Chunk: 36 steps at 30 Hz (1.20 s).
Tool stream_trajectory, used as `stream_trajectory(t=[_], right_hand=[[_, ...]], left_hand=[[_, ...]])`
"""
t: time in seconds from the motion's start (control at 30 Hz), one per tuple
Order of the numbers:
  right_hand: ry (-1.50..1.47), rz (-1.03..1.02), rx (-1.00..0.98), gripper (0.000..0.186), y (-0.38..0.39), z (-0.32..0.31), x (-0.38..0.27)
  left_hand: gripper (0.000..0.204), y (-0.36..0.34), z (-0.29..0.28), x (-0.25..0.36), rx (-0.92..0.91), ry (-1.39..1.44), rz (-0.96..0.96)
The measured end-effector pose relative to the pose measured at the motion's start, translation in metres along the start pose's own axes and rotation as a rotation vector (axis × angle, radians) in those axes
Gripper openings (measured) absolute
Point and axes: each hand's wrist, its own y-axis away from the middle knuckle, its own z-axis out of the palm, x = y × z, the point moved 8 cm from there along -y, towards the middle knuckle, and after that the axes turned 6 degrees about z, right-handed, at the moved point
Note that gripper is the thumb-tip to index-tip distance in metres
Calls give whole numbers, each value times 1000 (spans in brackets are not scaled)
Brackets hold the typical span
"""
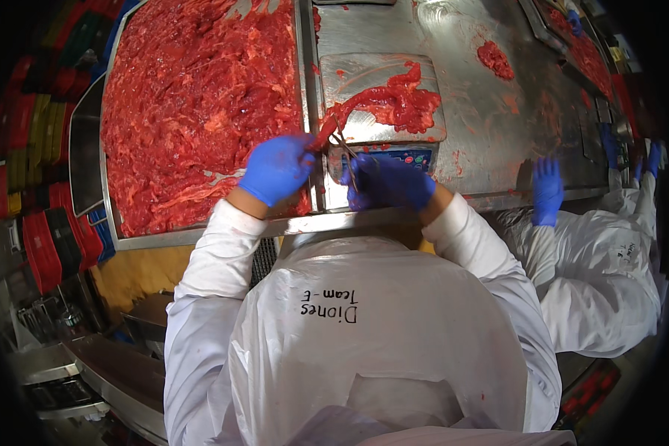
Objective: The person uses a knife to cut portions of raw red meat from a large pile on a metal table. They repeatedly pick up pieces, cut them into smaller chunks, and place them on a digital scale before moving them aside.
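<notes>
My left hand (pixel 275 169), in a blue glove, pinches the end of a red meat strip (pixel 401 102) beside the divider between the tray and the worktop. The strip stretches up and right onto the steel platform of a weighing scale (pixel 342 70), where its thicker part lies. My right hand (pixel 390 183), also in a blue glove, grips a pair of scissors (pixel 343 143) in front of the scale's control panel (pixel 405 158). The blades point up and left and meet the strip close to my left fingers. Whether they have cut into it I cannot make out.
A large steel tray (pixel 178 236) heaped with raw meat (pixel 201 97) is at the left. A small meat pile (pixel 495 59) lies on the steel worktop (pixel 490 119). At right, a co-worker's gloved hand (pixel 548 189) is over the table edge. Red crates (pixel 63 249) stand far left.
</notes>
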Motion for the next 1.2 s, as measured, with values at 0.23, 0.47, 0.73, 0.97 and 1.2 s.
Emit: stream_trajectory(t=[0.23, 0.47, 0.73, 0.97, 1.2], right_hand=[[91, -239, 168, 22, -5, -27, -40], [-134, -476, -66, 45, 93, -29, -19], [-269, -628, 50, 54, 130, -80, -26], [-106, -642, 79, 46, 128, -88, -10], [518, -814, 502, 52, 83, -45, -46]], left_hand=[[28, 26, 10, -3, -14, -27, 154], [32, 66, 4, -40, -14, -56, -51], [17, 80, 76, -44, -538, 420, -137], [14, -8, -21, 1, -335, 880, -181], [76, -51, -15, -42, 245, 43, -32]])
